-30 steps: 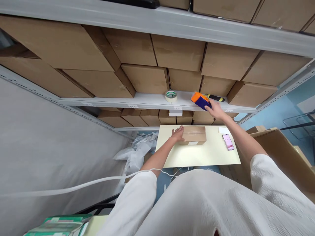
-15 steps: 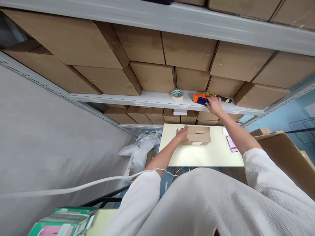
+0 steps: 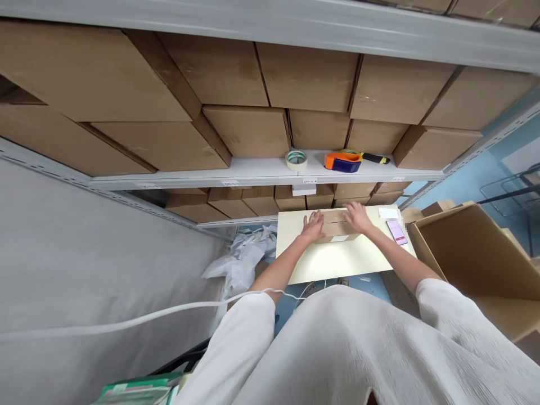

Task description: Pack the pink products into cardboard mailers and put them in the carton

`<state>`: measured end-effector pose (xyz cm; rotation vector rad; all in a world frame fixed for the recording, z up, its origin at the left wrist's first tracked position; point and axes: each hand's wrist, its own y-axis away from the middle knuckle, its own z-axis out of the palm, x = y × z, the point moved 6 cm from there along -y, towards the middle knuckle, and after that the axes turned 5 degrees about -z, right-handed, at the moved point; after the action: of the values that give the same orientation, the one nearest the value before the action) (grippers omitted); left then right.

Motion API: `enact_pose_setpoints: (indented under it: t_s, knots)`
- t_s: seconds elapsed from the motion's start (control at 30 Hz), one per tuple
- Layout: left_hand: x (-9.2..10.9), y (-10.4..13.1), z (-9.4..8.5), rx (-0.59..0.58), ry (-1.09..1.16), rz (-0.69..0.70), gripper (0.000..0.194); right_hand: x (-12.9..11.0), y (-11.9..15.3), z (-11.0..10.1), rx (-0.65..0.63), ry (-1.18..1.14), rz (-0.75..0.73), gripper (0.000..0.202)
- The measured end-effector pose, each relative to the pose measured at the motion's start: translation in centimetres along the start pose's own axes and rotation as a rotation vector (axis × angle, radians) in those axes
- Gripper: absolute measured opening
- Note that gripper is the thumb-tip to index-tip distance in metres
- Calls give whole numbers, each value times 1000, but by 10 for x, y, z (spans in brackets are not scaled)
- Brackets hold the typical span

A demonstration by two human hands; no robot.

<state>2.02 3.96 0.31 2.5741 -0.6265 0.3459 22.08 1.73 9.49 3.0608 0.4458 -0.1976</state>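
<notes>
A small closed cardboard box (image 3: 336, 229) with a white label on its front lies on the pale tabletop (image 3: 341, 261). My left hand (image 3: 313, 226) grips its left end, with the fingers on top and the thumb toward the front. Over the right end of the box lies my right hand (image 3: 358, 217), fingers stretched out across the top and slightly blurred; no tool shows in it. On the shelf above sits an orange and blue tape dispenser (image 3: 343, 162), beside a black and yellow utility knife (image 3: 375, 158) and a tape roll (image 3: 296, 161).
A phone (image 3: 396, 232) and a white paper slip (image 3: 388, 213) lie at the table's right. A large open carton (image 3: 481, 253) stands further right. Cardboard boxes fill the shelves (image 3: 261, 171). A white cable (image 3: 169, 312) crosses at left, near crumpled white plastic (image 3: 242, 259).
My right hand has let go of the tape dispenser on the shelf and come down onto the box's right end. My left hand has stayed on the left end. The view has shifted slightly.
</notes>
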Motion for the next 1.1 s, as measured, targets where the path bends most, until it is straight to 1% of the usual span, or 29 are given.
enact_pose_setpoints:
  t_s: [0.07, 0.1, 0.13, 0.2, 0.27, 0.33, 0.47, 0.53, 0.6, 0.67, 0.73, 0.9, 1.0, 1.1]
  knots:
    - [10, 7, 2, 30, -15, 86, 89, -12, 22, 40, -112, -58, 65, 58]
    - [14, 11, 3, 41, -18, 133, 82, -18, 31, 56, -144, -71, 82, 59]
    - [19, 15, 5, 50, -19, 172, 77, -22, 39, 67, -155, -69, 88, 59]
    - [23, 21, 8, 63, -19, 212, 70, -25, 50, 79, -144, -39, 108, 62]
    - [22, 26, 10, 75, -32, 207, 67, -20, 58, 82, -128, -1, 151, 64]
    - [20, 29, 10, 88, -57, 190, 64, -9, 65, 80, -126, 24, 205, 65]
    - [19, 32, 5, 133, -71, 142, 57, 15, 80, 75, -132, 48, 280, 67]
    - [24, 29, 1, 156, -52, 117, 50, 29, 88, 72, -109, 48, 325, 67]
    - [35, 23, -3, 172, -30, 113, 44, 46, 96, 71, -72, 26, 379, 65]
    - [52, 14, -5, 179, -14, 138, 41, 67, 103, 71, -49, -10, 430, 62]
    - [75, 5, -6, 184, -5, 185, 39, 91, 110, 72, -54, -41, 467, 60]
    - [145, -20, -3, 207, 36, 310, 40, 156, 126, 68, -130, -63, 490, 56]
    - [184, -41, 5, 191, 56, 329, 42, 201, 134, 63, -189, -77, 496, 53]
    - [218, -67, 17, 154, 68, 318, 43, 252, 138, 58, -246, -94, 513, 49]
